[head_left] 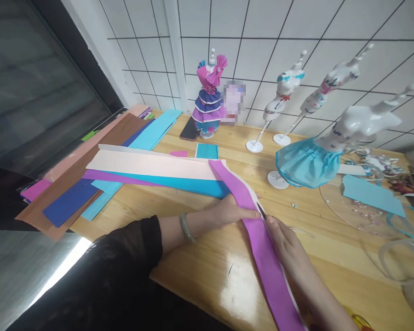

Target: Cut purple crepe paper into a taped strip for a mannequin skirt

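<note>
A long purple crepe paper strip [265,262] with a white edge runs from the middle of the table toward its front. My left hand [232,211] is closed on this strip, thumb on top and fingers underneath. Along the white edge, my right hand [284,236] pinches a slim dark pointed tool [261,210]; the rest of it is hidden by the fingers. The tool's tip touches the edge close to my left thumb. Beyond my left hand lie a pale pink paper strip [155,164] and a blue paper strip [193,185], partly under the purple one.
Several coloured paper sheets [103,151] are stacked at left. A small dressed mannequin [209,103] stands at the back near a phone [189,128]. Bare mannequins [284,92] and one in a turquoise skirt [310,163] stand at right, beside a clear round tray [334,202] with beads.
</note>
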A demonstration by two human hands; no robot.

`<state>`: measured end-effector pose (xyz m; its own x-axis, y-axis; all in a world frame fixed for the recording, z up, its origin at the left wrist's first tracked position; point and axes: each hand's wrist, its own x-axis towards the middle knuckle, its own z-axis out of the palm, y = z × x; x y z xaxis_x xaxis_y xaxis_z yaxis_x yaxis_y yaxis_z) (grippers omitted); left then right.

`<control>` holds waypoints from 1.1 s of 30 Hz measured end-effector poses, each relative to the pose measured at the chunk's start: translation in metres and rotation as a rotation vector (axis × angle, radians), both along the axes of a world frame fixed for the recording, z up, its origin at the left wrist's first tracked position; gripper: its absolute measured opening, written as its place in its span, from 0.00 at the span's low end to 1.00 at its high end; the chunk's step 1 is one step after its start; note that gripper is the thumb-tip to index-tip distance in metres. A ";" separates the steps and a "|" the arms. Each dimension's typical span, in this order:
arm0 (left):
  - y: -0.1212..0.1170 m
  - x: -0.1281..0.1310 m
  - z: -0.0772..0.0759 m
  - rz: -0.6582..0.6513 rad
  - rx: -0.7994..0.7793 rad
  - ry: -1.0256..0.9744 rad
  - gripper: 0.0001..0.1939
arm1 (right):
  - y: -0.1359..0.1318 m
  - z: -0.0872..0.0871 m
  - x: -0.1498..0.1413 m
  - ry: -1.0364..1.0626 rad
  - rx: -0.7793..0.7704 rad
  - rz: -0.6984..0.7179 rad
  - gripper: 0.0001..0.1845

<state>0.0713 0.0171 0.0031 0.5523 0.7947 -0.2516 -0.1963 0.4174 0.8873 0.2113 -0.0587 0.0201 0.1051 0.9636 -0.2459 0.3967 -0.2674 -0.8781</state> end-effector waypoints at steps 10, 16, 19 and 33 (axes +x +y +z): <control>0.001 -0.001 -0.003 -0.033 0.027 0.004 0.28 | 0.001 0.001 0.001 -0.014 -0.009 0.009 0.24; 0.000 0.000 -0.002 -0.035 0.041 0.020 0.28 | 0.002 -0.005 0.003 -0.041 0.036 0.014 0.24; 0.002 0.001 -0.006 -0.005 0.014 0.011 0.27 | 0.002 -0.006 0.005 -0.049 0.034 0.017 0.23; 0.007 -0.001 -0.001 0.181 0.046 0.043 0.12 | 0.000 -0.009 0.004 -0.058 0.002 0.023 0.24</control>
<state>0.0700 0.0240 0.0024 0.3893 0.8911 -0.2331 -0.2263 0.3378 0.9136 0.2153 -0.0585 0.0107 0.0972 0.9662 -0.2386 0.4525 -0.2564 -0.8541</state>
